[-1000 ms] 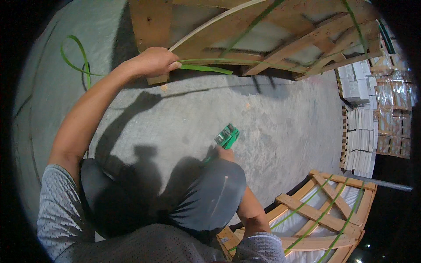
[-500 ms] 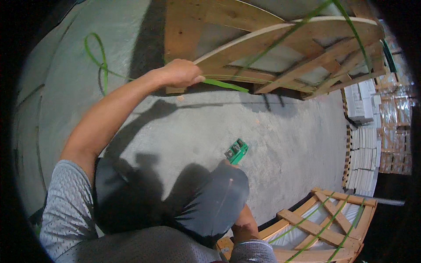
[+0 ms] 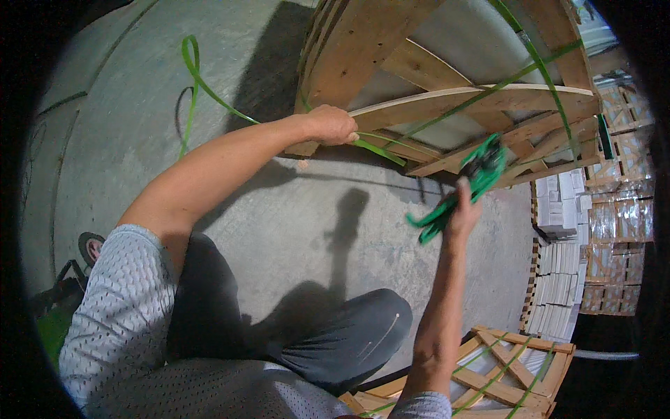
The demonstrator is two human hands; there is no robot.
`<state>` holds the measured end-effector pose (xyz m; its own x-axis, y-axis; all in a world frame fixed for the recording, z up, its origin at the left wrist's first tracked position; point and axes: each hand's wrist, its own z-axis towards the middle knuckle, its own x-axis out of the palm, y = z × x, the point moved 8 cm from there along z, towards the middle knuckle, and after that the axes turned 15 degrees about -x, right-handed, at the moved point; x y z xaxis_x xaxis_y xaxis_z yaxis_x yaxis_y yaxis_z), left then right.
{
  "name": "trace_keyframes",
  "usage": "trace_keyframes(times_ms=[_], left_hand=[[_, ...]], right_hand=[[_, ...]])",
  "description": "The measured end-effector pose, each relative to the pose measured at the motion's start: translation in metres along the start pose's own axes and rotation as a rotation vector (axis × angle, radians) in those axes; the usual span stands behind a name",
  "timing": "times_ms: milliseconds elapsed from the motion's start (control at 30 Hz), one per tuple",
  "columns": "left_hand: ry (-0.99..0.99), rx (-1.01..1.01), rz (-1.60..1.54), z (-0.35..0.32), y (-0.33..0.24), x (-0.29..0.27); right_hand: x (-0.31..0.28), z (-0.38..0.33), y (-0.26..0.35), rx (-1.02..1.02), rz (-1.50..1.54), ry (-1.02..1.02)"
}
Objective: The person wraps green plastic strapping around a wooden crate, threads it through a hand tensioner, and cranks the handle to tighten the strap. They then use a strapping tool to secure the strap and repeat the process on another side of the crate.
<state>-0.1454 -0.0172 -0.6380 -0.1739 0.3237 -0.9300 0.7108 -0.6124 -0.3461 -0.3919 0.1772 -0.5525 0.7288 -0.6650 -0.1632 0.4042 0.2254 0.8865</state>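
My left hand is closed on a green plastic strap beside the lower edge of a wooden crate. The strap's free length loops away to the left over the floor. Other green bands cross the crate's slatted face. Raised in front of that crate, my right hand grips a green hand-held strapping tool by its handles. The tool's dark head points up toward the slats, and motion blurs it slightly. It looks apart from the strap in my left hand.
A second slatted crate with green bands lies at the lower right. Along the right side stand stacks of white boxes and wrapped wooden crates. A wheel shows at the left, and grey concrete floor lies between.
My right hand has come up from beside my knee, bringing the strapping tool close to the crate. My left hand keeps hold of the strap while the view has shifted.
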Motion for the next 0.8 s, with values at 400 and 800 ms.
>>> trace_keyframes(times_ms=[400,800], left_hand=[[-0.141,-0.063,-0.046,-0.008,-0.006,-0.011],[-0.140,-0.076,-0.061,0.000,-0.007,-0.008]], right_hand=[[0.122,-0.013,-0.006,0.004,0.638,-0.352],[0.142,-0.153,-0.119,0.437,0.457,-0.320]])
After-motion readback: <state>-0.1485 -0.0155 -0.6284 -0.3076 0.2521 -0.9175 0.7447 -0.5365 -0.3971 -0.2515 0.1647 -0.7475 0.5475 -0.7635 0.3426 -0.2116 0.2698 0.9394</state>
